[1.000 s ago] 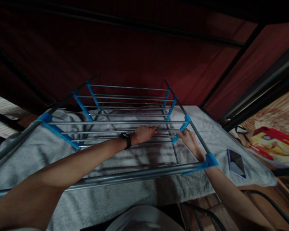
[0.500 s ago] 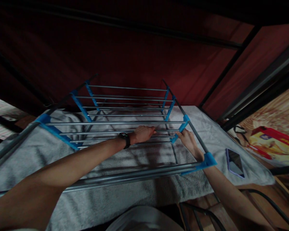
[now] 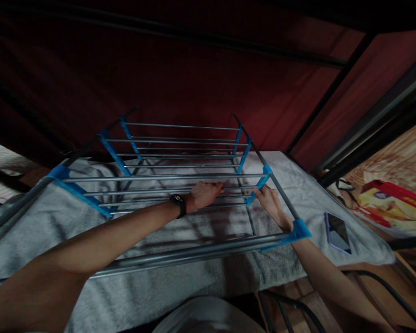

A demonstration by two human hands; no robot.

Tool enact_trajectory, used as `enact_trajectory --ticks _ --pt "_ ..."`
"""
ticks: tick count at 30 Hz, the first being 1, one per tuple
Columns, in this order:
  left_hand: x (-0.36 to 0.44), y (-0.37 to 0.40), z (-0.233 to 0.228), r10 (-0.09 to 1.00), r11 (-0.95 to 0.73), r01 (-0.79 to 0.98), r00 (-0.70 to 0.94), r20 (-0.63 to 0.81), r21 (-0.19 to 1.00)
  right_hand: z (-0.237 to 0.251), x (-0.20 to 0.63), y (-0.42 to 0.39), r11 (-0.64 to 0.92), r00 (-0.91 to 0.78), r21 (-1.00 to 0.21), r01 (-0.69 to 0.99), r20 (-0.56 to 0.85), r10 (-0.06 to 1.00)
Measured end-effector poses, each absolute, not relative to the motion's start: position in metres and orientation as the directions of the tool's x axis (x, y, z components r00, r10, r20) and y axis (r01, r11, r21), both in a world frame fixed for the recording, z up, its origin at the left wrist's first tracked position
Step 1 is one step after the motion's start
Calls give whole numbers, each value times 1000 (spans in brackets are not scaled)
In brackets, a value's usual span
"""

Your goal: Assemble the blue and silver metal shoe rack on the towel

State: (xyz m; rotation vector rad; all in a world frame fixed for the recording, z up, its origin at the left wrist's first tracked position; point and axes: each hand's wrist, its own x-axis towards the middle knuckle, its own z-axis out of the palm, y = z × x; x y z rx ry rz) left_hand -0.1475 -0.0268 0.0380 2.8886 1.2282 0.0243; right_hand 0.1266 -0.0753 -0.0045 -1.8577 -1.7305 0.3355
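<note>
Your drying rack (image 3: 180, 177) stands over the bed in front of you, its thin grey metal rails running left to right between bright blue plastic joints, with dark side tubes leading back toward you. Your left hand (image 3: 204, 194), a black watch (image 3: 178, 204) on its wrist, lies across a middle rail with the fingers curled over it. Your right hand (image 3: 271, 201) reaches up from below the near rail, its fingers closed around the blue joint (image 3: 258, 187) at the rack's right side. Under the rack lies a grey fleecy blanket (image 3: 201, 277). A phone (image 3: 337, 226) rests face up on its right edge. The far wall (image 3: 194, 78) is dark red and dimly lit. Further right sits a red and yellow package (image 3: 391, 203); its writing is too blurred to read.
</note>
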Motion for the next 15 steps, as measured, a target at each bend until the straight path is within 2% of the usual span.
enact_trajectory --ticks 3,9,15 --pt "-147 -26 39 728 -685 728 686 -2 19 -3 126 -76 -7 132 -563 826 183 974" --pt "-147 -20 43 705 -705 707 708 -49 55 -8 129 -73 -47 150 -495 868 171 974" --pt "-147 -18 44 715 -690 718 696 -67 92 -11 131 -71 -54 158 -498 866 168 973"
